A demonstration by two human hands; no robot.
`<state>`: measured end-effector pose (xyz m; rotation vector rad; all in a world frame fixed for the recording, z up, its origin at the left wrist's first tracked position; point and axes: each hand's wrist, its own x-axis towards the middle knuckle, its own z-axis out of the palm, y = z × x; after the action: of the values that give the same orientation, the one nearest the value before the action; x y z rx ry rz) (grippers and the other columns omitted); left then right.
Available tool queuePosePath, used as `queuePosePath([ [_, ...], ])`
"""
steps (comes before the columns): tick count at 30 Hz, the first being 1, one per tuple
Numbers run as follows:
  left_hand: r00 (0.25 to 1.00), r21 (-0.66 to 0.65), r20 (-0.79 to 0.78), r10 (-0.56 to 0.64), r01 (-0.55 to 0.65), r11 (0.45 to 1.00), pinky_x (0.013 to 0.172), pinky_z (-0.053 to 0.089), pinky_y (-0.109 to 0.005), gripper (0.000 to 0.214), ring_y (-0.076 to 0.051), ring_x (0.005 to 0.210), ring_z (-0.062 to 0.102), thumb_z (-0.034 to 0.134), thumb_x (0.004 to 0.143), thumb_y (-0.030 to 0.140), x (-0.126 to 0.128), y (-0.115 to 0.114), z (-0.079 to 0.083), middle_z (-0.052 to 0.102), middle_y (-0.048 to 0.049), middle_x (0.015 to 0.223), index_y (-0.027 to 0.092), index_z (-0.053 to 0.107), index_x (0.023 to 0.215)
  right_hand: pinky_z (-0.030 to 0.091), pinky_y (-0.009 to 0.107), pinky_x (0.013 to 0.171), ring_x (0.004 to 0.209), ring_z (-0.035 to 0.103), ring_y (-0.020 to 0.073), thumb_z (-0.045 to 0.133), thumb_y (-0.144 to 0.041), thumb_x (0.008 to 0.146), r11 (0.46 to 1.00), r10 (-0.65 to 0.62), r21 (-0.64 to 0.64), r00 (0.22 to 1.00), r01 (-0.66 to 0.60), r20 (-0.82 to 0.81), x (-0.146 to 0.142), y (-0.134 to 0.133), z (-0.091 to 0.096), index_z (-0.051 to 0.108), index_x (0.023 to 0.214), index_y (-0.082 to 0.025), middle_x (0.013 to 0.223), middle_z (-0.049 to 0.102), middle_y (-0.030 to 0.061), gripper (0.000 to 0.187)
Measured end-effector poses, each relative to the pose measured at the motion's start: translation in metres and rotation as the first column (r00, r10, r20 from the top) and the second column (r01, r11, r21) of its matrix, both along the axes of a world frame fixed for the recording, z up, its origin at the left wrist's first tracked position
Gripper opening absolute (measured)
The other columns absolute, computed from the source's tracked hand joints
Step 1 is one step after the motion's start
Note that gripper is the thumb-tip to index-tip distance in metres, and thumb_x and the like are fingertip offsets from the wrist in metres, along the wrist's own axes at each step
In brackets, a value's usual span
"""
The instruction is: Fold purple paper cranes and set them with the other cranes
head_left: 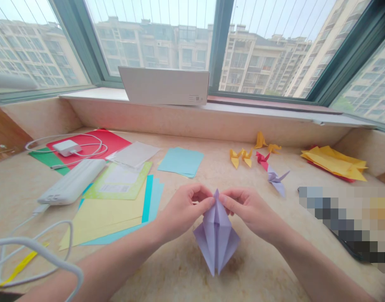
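A partly folded piece of purple origami paper (216,235) is held between both hands just above the stone counter, its pointed tip up and two long flaps hanging toward me. On its left edge near the tip, my left hand (192,203) pinches the paper between thumb and fingers. My right hand (242,205) grips the opposite edge in the same way. Beyond my right hand lies a finished lilac paper crane (276,180), touching a red crane (263,159). Several small orange-yellow cranes (241,157) sit farther back.
Blue square sheets (181,161) lie in the middle. At left are yellow sheets (107,218), a white power bank (73,182), a charger (67,147) and looping cable (38,247). Yellow paper (333,161) is stacked at right, near a pixelated device (343,226). A white box (165,86) stands on the sill.
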<state>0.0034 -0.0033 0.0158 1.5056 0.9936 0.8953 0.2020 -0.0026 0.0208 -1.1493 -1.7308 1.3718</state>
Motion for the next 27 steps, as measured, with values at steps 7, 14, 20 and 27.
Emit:
queuePosePath([
  [7,0.997,-0.025,0.077,-0.030,0.032,0.999,0.066,0.056,-0.030,0.023,-0.019,0.073,0.070,0.064,0.090,0.035,0.0025,-0.0038,0.0014,0.075,-0.0072,0.082,0.014,0.071,0.096,0.047,0.027,0.065,0.068,0.060,0.0160,0.065,-0.046,0.088,0.999,0.009,-0.047,1.000,-0.009,0.013,0.0035,-0.0004,-0.0010,0.073,0.074,-0.018,0.073,0.071,0.0033,0.033],
  [14,0.995,0.017,0.100,-0.005,0.003,1.000,0.060,0.051,-0.023,0.016,-0.012,0.062,0.061,0.068,0.087,0.030,0.0024,-0.0028,0.0023,0.069,-0.0018,0.070,0.014,0.071,0.082,0.047,0.026,0.065,0.068,0.062,0.0154,0.066,-0.042,0.088,0.998,0.024,-0.064,1.000,-0.026,-0.018,0.0025,-0.0017,-0.0001,0.075,0.076,-0.018,0.075,0.073,0.0038,0.029],
  [20,0.993,-0.005,0.118,-0.001,0.002,1.000,0.056,0.049,-0.022,0.020,-0.011,0.060,0.058,0.069,0.085,0.033,0.0028,-0.0011,0.0003,0.068,-0.0022,0.070,0.014,0.071,0.081,0.050,0.027,0.068,0.072,0.065,0.0167,0.064,-0.044,0.090,0.997,0.040,-0.059,0.999,-0.042,-0.030,0.0011,-0.0019,0.0001,0.077,0.084,-0.020,0.078,0.075,0.0037,0.028],
  [27,0.993,-0.026,0.117,-0.006,0.009,1.000,0.054,0.048,-0.022,0.024,-0.011,0.058,0.057,0.070,0.084,0.037,0.0020,-0.0009,0.0021,0.067,-0.0022,0.068,0.013,0.071,0.079,0.050,0.028,0.073,0.078,0.066,0.0182,0.060,-0.047,0.093,0.996,0.074,-0.047,0.997,-0.074,-0.017,0.0016,-0.0017,-0.0004,0.075,0.087,-0.020,0.081,0.075,0.0038,0.031],
])
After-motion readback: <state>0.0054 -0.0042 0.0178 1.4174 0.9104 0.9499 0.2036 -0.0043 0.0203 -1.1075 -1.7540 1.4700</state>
